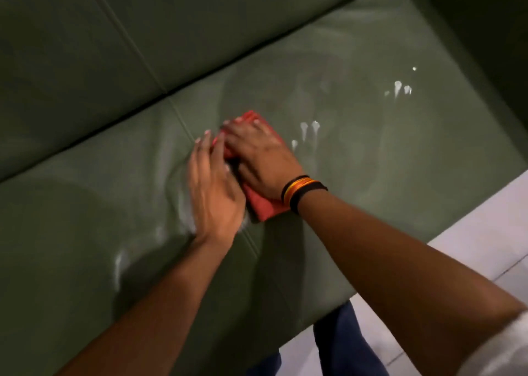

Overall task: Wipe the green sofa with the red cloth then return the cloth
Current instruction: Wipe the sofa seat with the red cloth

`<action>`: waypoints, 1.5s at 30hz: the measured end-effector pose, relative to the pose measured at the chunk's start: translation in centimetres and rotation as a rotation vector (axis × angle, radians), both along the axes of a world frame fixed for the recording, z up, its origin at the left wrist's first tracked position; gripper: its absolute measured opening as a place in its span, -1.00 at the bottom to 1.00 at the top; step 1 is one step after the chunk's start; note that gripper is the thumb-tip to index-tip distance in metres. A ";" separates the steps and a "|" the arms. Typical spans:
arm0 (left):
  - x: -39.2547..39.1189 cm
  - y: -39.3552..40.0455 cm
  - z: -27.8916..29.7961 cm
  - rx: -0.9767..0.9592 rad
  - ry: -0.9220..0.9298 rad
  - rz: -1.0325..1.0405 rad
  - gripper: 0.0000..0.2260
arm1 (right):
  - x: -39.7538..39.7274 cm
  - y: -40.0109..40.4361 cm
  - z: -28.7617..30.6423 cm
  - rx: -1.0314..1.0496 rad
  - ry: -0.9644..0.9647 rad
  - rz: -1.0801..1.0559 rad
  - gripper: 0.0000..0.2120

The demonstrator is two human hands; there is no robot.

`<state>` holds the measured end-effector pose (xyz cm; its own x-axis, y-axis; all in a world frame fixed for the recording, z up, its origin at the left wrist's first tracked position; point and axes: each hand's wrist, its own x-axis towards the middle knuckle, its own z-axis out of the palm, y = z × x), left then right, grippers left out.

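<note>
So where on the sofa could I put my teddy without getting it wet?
The driest-looking room is the seat cushion's near part, between the right forearm and the front edge. The back cushions are bare too. Avoid the white foam drops right of the red cloth, and the smeary patch left of the left hand.

Pale tiled floor (471,250) — dim light

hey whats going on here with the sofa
A person is wiping the seat of a green leather-look sofa with a folded red cloth. The right hand presses flat on the cloth, the left hand beside it. White droplets remain to the right, unwiped.
</note>
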<state>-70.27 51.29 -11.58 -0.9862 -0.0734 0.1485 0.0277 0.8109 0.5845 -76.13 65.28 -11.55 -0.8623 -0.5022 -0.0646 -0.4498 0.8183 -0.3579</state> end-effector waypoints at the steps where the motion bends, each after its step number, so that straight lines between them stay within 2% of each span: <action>1: -1.6 1.8 -0.2 0.019 0.003 -0.020 -0.53 | 0.0 1.7 0.1 -0.032 0.005 -0.177 -0.35; 3: -3.9 4.0 -0.9 -0.013 -0.027 -0.066 -0.52 | 1.9 5.4 0.5 -0.056 0.022 -0.506 -0.35; 5: -4.6 4.7 -1.6 -0.125 -0.058 -0.096 -0.49 | 6.1 6.8 1.1 -0.029 0.001 -0.700 -0.35; 7: -4.7 4.8 -2.1 -0.195 -0.044 -0.111 -0.45 | 9.6 6.0 1.6 -0.011 -0.046 -0.640 -0.30; 9: -4.6 4.9 -2.4 -0.218 -0.025 -0.112 -0.44 | 9.4 5.1 1.5 -0.043 -0.084 -0.398 -0.32; 11: -4.5 4.9 -2.7 -0.238 0.010 -0.106 -0.48 | 5.0 5.6 1.0 -0.061 -0.078 -0.170 -0.38; 13: -4.5 5.1 -3.0 -0.255 0.016 -0.108 -0.49 | -0.6 7.4 0.4 -0.020 -0.030 -0.060 -0.39; 15: -4.6 5.2 -3.3 -0.277 0.010 -0.100 -0.50 | -5.1 10.4 0.4 -0.035 -0.010 -0.119 -0.36; 17: -4.6 5.3 -3.1 -0.284 0.010 -0.095 -0.51 | -6.5 14.6 0.5 -0.075 0.002 -0.308 -0.36; 20: -4.7 5.5 -2.4 -0.257 0.003 -0.081 -0.52 | -1.8 19.7 1.3 -0.057 0.004 -0.640 -0.37; 22: -4.9 6.7 -1.7 -0.201 0.000 -0.022 -0.53 | 3.2 18.9 1.8 -0.043 -0.037 -0.749 -0.33; 25: -7.1 12.1 -0.7 -0.062 0.044 0.002 -0.56 | 4.9 14.9 1.5 -0.043 -0.064 -0.577 -0.31; 28: -11.3 19.2 -0.6 0.116 0.101 -0.066 -0.55 | -0.8 15.7 0.7 -0.074 -0.040 -0.403 -0.37; 30: -14.4 22.9 -1.1 0.169 0.126 -0.145 -0.54 | -5.7 19.2 0.1 -0.038 -0.002 -0.410 -0.40; 32: -16.6 25.0 -1.9 0.129 0.125 -0.231 -0.54 | -8.2 24.2 0.0 -0.038 0.028 -0.549 -0.40; 35: -17.8 26.0 -2.6 -0.061 0.076 -0.312 -0.46 | -6.2 29.4 0.9 -0.064 0.020 -0.839 -0.40; 38: -17.4 26.0 -2.9 -0.167 0.072 -0.324 -0.42 | -1.8 26.7 2.0 -0.039 -0.033 -0.992 -0.36; 41: -17.6 26.1 -3.6 -0.197 0.083 -0.323 -0.47 | -3.6 23.3 2.1 -0.040 -0.086 -0.834 -0.32; 45: -17.6 26.1 -4.1 -0.235 0.106 -0.312 -0.50 | -14.4 26.7 0.8 -0.058 -0.009 -0.605 -0.37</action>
<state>-87.84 77.39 -15.68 -0.9340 0.2755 0.2275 0.3441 0.8651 0.3651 -90.55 92.01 -10.70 -0.9954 0.0736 -0.0608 0.0922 0.9067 -0.4115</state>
